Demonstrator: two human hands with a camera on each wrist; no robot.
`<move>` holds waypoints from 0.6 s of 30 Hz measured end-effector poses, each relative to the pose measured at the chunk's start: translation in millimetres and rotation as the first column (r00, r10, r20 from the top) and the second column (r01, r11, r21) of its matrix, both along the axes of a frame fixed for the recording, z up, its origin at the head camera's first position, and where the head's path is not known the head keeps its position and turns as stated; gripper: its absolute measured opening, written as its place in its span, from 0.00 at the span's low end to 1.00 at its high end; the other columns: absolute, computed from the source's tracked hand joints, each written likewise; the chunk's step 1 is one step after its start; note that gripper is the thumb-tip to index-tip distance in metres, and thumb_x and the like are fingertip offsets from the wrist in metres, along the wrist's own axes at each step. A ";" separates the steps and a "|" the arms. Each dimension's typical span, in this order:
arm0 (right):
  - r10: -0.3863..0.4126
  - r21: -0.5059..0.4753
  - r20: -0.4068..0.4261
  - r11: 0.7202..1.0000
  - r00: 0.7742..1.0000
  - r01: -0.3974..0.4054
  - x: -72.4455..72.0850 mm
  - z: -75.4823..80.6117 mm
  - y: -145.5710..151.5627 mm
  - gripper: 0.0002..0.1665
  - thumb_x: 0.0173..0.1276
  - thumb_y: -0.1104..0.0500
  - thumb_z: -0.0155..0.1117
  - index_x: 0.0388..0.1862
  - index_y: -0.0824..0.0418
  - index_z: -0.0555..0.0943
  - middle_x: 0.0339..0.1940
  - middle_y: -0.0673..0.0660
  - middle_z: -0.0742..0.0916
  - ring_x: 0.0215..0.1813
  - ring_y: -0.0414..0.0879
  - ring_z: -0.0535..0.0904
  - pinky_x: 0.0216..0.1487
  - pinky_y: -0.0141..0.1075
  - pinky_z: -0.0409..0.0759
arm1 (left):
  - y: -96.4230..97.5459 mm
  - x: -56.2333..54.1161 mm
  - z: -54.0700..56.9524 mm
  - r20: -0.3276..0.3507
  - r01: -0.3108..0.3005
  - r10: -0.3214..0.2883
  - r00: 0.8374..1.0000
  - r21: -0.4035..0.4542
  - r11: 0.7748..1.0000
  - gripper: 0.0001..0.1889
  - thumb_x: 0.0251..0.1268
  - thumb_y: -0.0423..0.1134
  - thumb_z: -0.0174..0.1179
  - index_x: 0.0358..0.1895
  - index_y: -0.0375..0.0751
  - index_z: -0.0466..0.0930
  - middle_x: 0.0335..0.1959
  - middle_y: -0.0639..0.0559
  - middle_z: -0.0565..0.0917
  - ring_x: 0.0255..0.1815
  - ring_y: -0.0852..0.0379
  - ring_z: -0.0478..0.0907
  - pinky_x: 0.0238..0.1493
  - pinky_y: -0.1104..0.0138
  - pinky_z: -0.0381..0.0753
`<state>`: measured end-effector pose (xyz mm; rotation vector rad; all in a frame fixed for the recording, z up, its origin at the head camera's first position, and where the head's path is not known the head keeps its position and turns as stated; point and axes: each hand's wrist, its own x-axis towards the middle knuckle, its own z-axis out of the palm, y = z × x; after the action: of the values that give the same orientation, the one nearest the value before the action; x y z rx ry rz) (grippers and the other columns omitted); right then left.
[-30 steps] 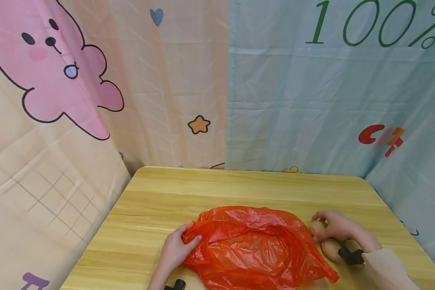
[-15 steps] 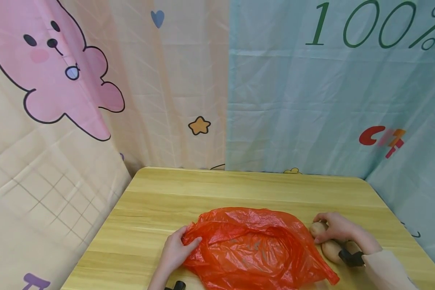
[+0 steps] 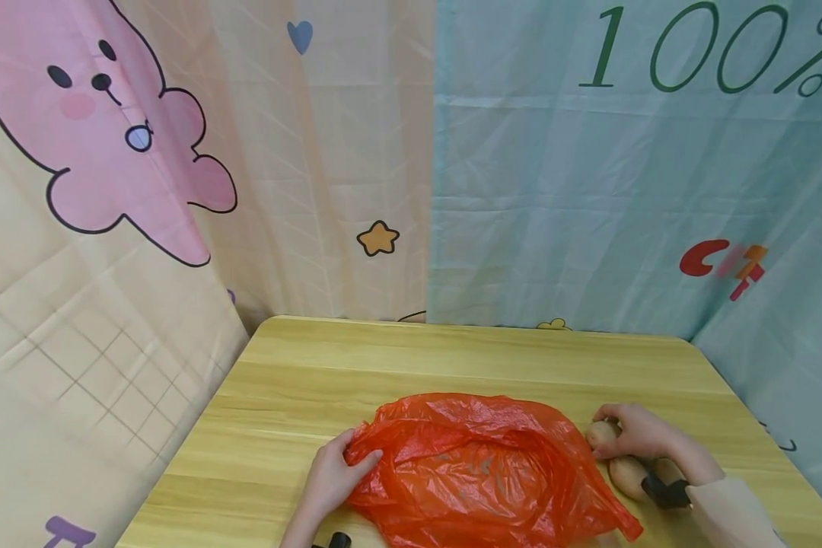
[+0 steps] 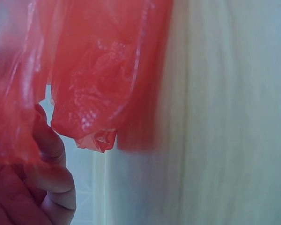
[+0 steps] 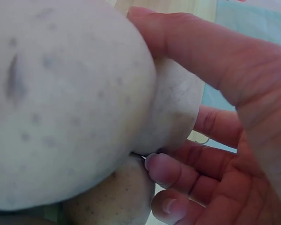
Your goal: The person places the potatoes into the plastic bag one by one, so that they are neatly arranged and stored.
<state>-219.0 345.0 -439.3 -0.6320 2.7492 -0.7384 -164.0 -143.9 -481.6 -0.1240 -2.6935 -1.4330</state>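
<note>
By the left hand [image 3: 336, 476], the left edge of a red plastic bag [image 3: 476, 483] is pinched between thumb and fingers, the bag being laid out crumpled on the wood-grain table [image 3: 452, 358]. Just right of the bag, a potato [image 3: 600, 434] is gripped between thumb and fingers of the right hand [image 3: 642, 432]; whether it is lifted cannot be told. Two more potatoes [image 3: 627, 477] are seen beneath the right wrist, partly covered by a black wrist mount [image 3: 666, 493].

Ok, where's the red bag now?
In the head view, the red bag lies at the near side of the wooden table, between the left hand, which grips its edge, and the right hand, which holds a potato.
</note>
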 end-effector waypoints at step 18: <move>0.003 -0.015 -0.045 1.000 0.999 -0.004 -0.5 -6.0 2.1 0.21 0.53 0.50 0.74 0.38 0.59 0.77 0.29 0.48 0.78 0.29 0.38 0.70 0.27 0.33 0.68 | -1.0 -1.2 -1.5 0.024 0.018 -0.018 1.000 0.000 1.000 0.29 0.56 0.48 0.68 0.55 0.29 0.76 0.46 0.42 0.82 0.42 0.52 0.79 0.44 0.58 0.79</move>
<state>-219.5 347.0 -445.3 -0.6644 2.7847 -0.7537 -165.2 -144.9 -483.1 -0.1322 -2.7185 -1.4490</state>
